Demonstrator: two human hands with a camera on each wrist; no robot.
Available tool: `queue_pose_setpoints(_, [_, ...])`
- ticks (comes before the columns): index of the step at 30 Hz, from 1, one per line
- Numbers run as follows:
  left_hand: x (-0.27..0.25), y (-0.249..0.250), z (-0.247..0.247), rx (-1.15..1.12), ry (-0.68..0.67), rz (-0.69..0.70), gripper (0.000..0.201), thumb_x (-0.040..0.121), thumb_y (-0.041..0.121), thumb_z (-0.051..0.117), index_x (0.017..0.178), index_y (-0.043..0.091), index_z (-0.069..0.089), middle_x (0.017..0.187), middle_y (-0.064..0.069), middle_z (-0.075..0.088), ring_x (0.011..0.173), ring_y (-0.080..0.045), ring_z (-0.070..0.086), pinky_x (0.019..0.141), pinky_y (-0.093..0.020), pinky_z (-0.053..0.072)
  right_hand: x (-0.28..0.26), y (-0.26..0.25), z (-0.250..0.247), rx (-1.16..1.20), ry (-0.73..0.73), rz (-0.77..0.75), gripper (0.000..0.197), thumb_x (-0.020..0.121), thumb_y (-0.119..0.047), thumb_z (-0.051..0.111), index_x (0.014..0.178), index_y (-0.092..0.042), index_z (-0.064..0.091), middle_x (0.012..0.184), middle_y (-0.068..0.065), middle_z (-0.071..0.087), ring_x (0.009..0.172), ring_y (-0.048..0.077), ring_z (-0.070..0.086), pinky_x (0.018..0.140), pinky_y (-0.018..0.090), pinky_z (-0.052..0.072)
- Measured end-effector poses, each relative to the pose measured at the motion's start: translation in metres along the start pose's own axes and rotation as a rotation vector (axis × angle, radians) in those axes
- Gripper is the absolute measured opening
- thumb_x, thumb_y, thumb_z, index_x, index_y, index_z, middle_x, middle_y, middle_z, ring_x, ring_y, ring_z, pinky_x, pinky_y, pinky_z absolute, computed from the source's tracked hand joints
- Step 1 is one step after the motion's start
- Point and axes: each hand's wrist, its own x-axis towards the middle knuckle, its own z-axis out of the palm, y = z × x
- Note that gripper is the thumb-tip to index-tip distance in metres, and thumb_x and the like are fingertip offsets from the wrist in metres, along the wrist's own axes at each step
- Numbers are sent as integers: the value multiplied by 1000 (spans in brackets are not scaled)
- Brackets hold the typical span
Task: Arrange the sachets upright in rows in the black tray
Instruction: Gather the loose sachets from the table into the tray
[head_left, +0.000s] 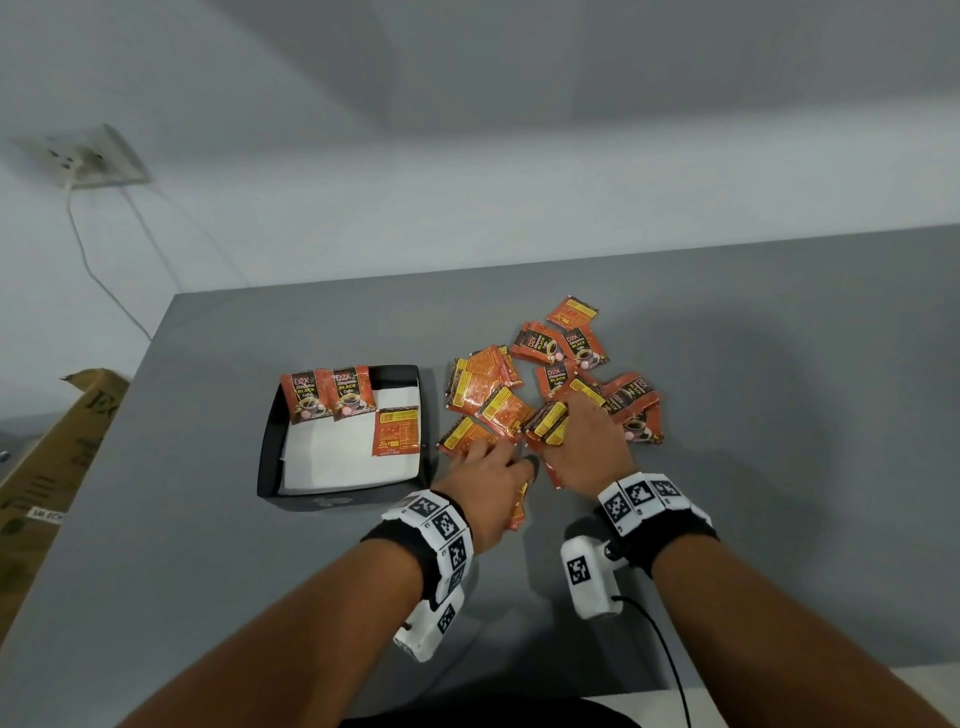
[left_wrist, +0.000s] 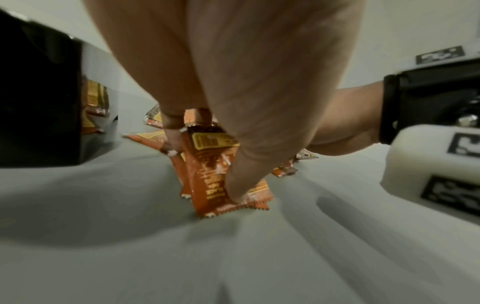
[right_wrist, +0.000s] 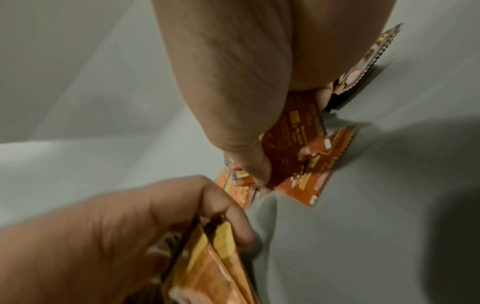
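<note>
The black tray (head_left: 270, 441) stands on the left of the grey table, lined with white paper. Two orange sachets (head_left: 327, 392) stand upright against its back wall, and a third (head_left: 397, 428) is at its right side. A loose pile of sachets (head_left: 498, 384) lies to the right of the tray. My left hand (head_left: 498, 460) (left_wrist: 205, 170) grips a small stack of sachets (left_wrist: 207, 185) on edge on the table, thumb on one face. My right hand (head_left: 566, 421) (right_wrist: 291, 137) pinches a sachet (right_wrist: 291, 131) at the front of the pile.
A cardboard box (head_left: 57, 457) lies off the table's left edge. A wall socket (head_left: 88, 156) with a cable is on the wall at the back left. The table's front edge (head_left: 571, 693) runs close under my forearms.
</note>
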Motion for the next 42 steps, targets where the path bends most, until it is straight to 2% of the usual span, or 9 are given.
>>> queue_pose_setpoints(5, [2,1,-3,-202,55,-64,68,76,12,80,131,23,41,129,-5,38,113,-27,54,96,-43,51,12,10,-27,345,-42,141,42,69,-38,76,106,-22,63,96,-9,71,92,13,69,81,33,54])
queue_pose_setpoints(8, [17,-9,-16,-374,83,-228,63,79,26,78,132,19,43,130,-2,38,114,-24,53,98,-40,51,12,15,-38,345,-99,111,20,72,-29,77,89,-19,73,83,-8,76,82,10,71,79,33,54])
queue_pose_setpoints(12, [34,-16,-23,-213,89,-381,61,84,27,71,136,10,42,137,-11,36,125,-29,44,104,-42,47,2,8,-31,235,-168,118,22,72,-35,76,84,-18,69,78,-8,72,79,11,69,75,31,55])
queue_pose_setpoints(15, [36,-15,-18,-163,49,-439,67,84,33,72,138,11,39,142,-12,34,132,-31,36,105,-43,45,4,5,-11,77,-132,91,54,62,-68,68,96,-27,59,91,-13,67,87,15,67,78,36,57])
queue_pose_setpoints(19, [36,-11,-11,-115,4,-506,75,82,38,74,140,13,34,143,-14,38,133,-32,38,105,-45,44,3,-2,-10,-101,-110,44,59,75,-61,70,116,-23,53,118,1,65,110,28,62,94,46,52])
queue_pose_setpoints(25, [32,-6,-11,-122,10,-504,73,80,27,77,138,16,35,141,-14,38,132,-32,40,104,-45,43,5,0,0,-271,-104,26,71,79,-52,74,133,-16,46,136,9,48,129,32,46,105,50,42])
queue_pose_setpoints(30, [30,-2,-11,-160,34,-505,64,81,26,74,132,18,37,139,-10,48,131,-31,43,102,-45,42,3,-3,3,-279,-56,-5,65,79,-52,75,124,-15,46,130,6,55,124,31,47,102,46,41])
queue_pose_setpoints(35, [35,-6,-34,-419,140,-416,62,80,24,71,130,18,34,130,-9,48,111,-33,58,92,-48,53,-3,3,0,-265,-27,-69,68,78,-54,74,125,-15,45,130,7,56,123,31,47,105,46,40])
queue_pose_setpoints(42, [57,-8,-29,-283,132,-366,72,80,28,76,140,16,38,139,-11,34,127,-33,44,102,-45,48,-7,8,-25,89,-38,145,61,70,-43,80,117,-18,50,119,2,64,115,30,55,99,45,48])
